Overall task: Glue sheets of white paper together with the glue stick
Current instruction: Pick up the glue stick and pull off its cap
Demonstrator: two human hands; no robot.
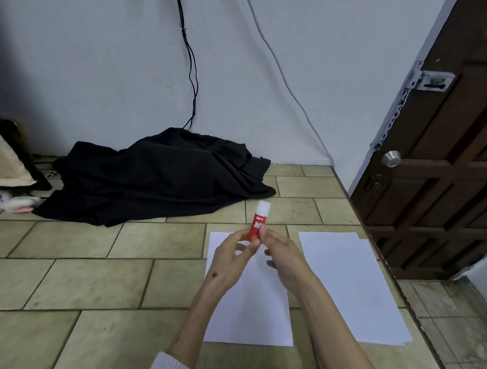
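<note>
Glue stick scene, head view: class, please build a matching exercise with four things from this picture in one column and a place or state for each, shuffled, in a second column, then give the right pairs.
Column one:
1. glue stick
2. single sheet
3. paper stack
4. black cloth

Column two:
A. heaped on the floor by the wall
B. flat on the tiles under both hands
C. upright, capped, pinched by left hand and right hand
D. flat on the tiles beside the door

Pairs: 1-C, 2-B, 3-D, 4-A
</note>
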